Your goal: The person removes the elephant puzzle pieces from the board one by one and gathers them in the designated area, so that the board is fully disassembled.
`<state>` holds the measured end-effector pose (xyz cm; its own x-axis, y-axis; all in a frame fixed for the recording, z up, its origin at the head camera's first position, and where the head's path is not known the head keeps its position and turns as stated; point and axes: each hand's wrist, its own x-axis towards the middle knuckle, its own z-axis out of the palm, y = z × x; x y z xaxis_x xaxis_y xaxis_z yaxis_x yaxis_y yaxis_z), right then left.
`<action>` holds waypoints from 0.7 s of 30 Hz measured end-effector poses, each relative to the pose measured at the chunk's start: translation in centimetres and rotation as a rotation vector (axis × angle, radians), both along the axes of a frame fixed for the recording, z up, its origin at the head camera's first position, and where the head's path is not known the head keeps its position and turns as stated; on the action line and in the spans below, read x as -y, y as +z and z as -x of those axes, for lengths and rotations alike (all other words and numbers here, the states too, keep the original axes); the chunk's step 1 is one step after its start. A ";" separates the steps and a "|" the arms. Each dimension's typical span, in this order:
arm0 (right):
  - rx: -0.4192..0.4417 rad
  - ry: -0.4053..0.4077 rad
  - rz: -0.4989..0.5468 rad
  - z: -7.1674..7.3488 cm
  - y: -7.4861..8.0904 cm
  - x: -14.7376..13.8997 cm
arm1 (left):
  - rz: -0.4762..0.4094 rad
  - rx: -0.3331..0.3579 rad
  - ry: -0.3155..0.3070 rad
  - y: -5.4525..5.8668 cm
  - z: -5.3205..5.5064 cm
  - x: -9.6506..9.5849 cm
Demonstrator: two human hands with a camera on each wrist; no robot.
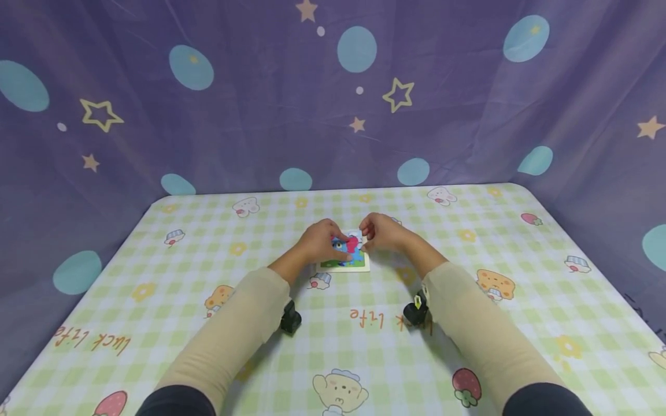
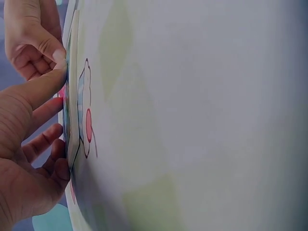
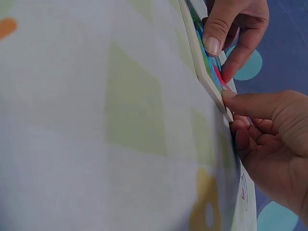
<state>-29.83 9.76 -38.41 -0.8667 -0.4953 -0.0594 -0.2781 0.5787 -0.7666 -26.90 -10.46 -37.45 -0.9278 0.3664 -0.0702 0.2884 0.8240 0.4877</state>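
Observation:
A small flat picture puzzle board (image 1: 340,265) with a pale rim lies on the table, showing blue, red and green parts. My left hand (image 1: 318,241) is over its left side. Thumb and forefinger of that hand, fairly straight, touch the picture in the right wrist view. At the board's right edge, my right hand (image 1: 389,233) pinches the rim (image 3: 210,88), thumb on top and the other fingers curled beside the edge. Both hands cover parts of the picture, so whether any piece is loose cannot be told.
A green-and-white checked cloth (image 1: 333,323) with printed cakes, fruit and lettering covers the table. Behind it hangs a purple curtain (image 1: 281,104) with stars and blue ovals. Dark wrist cameras sit under the left sleeve (image 1: 234,318) and right sleeve (image 1: 478,323).

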 end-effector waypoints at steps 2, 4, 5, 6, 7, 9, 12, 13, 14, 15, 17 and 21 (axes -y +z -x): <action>0.024 -0.009 0.029 0.1 -0.1 0.0 | -0.002 0.005 0.006 0.0 -0.1 0.0; 0.030 -0.006 0.037 0.3 -0.1 0.0 | -0.006 0.012 0.012 0.1 -0.1 0.0; 0.027 0.001 0.037 0.3 -0.2 -0.1 | -0.010 0.016 0.015 0.1 -0.1 0.0; 0.017 0.010 0.035 0.3 -0.2 -0.1 | -0.011 0.018 0.017 0.1 -0.1 0.0; 0.007 0.018 0.031 0.4 -0.2 -0.1 | -0.013 0.019 0.019 0.1 -0.2 0.0; -0.014 0.032 0.027 0.5 -0.2 -0.2 | -0.015 0.020 0.024 0.1 -0.1 0.0; -0.039 0.043 0.027 0.6 -0.2 -0.2 | -0.010 0.018 0.030 0.1 -0.1 0.1; -0.048 0.044 0.025 0.6 -0.2 -0.3 | -0.009 0.019 0.032 0.1 -0.1 0.1; -0.059 0.046 0.021 0.6 -0.1 -0.3 | -0.010 0.020 0.034 0.2 -0.1 0.0; -0.069 0.049 0.017 0.6 -0.1 -0.4 | -0.012 0.020 0.034 0.2 -0.1 0.0; -0.085 0.046 0.010 0.5 0.0 -0.6 | -0.017 0.020 0.032 0.1 -0.1 0.0; -0.065 0.039 0.030 0.5 -0.2 -1.2 | -0.014 0.019 0.033 0.0 -0.2 0.1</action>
